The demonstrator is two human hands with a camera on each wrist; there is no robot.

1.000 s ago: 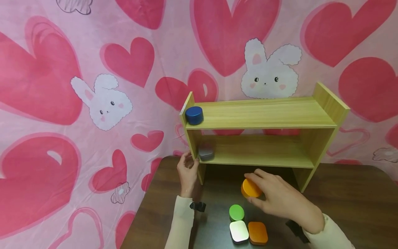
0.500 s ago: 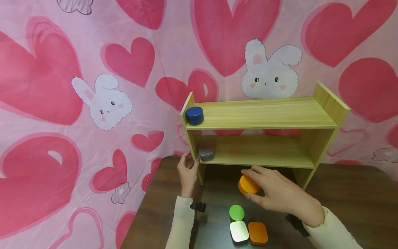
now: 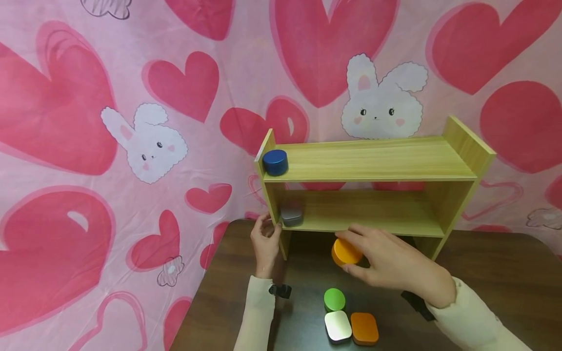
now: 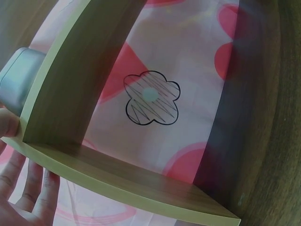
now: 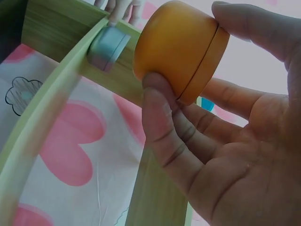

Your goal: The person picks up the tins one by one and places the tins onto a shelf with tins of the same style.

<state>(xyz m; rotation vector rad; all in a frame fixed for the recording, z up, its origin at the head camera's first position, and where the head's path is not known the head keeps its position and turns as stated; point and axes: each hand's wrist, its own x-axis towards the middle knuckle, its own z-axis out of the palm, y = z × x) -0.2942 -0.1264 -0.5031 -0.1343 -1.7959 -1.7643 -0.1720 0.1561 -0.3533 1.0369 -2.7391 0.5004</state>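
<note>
My right hand (image 3: 388,258) pinches a round orange tin (image 3: 346,252) between thumb and fingers, in front of the lower board of a small wooden shelf (image 3: 373,163). Close up in the right wrist view, the orange tin (image 5: 176,47) is tilted and its lid seam shows. At the shelf's left side panel, my left hand (image 3: 265,243) grips the edge, thumb in front and fingers (image 4: 34,186) on the outer side. Just beside that thumb, a grey square tin (image 3: 291,214) sits at the lower board's left end. A round blue tin (image 3: 275,163) stands above it on the top board.
On the dark wooden table (image 3: 496,282), in front of the shelf, are a round green tin (image 3: 334,299), a whitish square tin (image 3: 338,325) and an orange square tin (image 3: 364,328), close together. A pink cloth with hearts and rabbits (image 3: 197,161) hangs behind.
My right hand has carried the round orange tin a little up and to the left, closer to the lower board. The left hand has kept its place on the side panel.
</note>
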